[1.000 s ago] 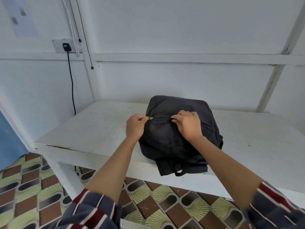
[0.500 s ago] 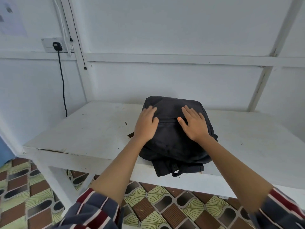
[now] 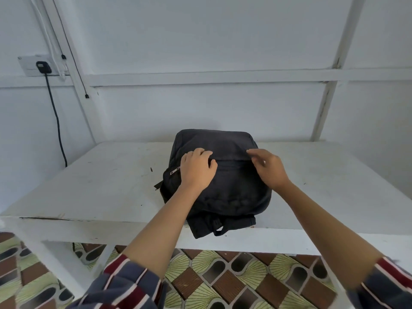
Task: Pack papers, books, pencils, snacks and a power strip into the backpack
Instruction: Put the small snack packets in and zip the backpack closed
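Our left grip lies on the black backpack, fingers spread and slightly bent, pressing the fabric and holding nothing. Our right grip is at the same height, well apart from the left one. Its fingers are loose and a little curved over the seam that runs between the two grips. It is blurred, so we cannot tell whether the fingertips touch the cloth, but nothing is held in it.

The backpack lies flat under both grips on the white desk, its near end with a strap loop hanging over the desk edge towards us. The zip pull sits just to the left of our left grip, at the end of the zip line. As far as we can see the line is closed all the way across to our right grip.

No papers, books, pencils, snacks or power strip are visible around either grip, and the bag looks full. We judge that the packing and zipping are done. At most a final pat or lifting the bag remains, though we cannot see inside it to confirm what it holds.
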Tool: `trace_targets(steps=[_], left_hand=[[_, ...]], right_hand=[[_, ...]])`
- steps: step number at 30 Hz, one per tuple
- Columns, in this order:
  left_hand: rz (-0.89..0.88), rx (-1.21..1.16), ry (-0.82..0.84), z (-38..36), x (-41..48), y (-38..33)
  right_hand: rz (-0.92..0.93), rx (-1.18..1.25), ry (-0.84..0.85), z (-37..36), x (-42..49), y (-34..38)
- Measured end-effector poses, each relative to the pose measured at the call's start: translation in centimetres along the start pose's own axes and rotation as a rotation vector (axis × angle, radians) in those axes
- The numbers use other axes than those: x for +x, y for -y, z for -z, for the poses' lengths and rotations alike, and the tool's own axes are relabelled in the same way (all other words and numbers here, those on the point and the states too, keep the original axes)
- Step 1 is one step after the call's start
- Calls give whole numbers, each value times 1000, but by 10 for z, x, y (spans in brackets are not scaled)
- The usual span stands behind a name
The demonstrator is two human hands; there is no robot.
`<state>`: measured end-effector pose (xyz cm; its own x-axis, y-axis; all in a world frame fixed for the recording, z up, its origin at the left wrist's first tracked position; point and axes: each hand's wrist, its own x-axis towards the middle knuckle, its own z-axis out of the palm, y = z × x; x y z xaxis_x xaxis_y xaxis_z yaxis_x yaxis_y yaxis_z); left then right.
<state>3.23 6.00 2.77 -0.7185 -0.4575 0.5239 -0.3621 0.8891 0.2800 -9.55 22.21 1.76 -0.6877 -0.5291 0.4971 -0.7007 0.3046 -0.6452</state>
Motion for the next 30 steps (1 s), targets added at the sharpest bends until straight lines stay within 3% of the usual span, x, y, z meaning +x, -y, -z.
trace_targets(steps=[3,8,14,20,30], left_hand=[[-153,-88,32,-10,4,-28],[-375,-99,230,-29,8,-74],[-319,77,346,-57,-1,-91],[-299,101,321,-63,-7,-90],[-268,122,325,-63,-12,-89]], right_hand=[[-155,-3,-35,17,1,-27],[-340,8,109,30,-3,-66],[-396,98,335,19,-12,-78],[-439,244,315,13,-11,-85],[-423,154,132,9,-3,-95]])
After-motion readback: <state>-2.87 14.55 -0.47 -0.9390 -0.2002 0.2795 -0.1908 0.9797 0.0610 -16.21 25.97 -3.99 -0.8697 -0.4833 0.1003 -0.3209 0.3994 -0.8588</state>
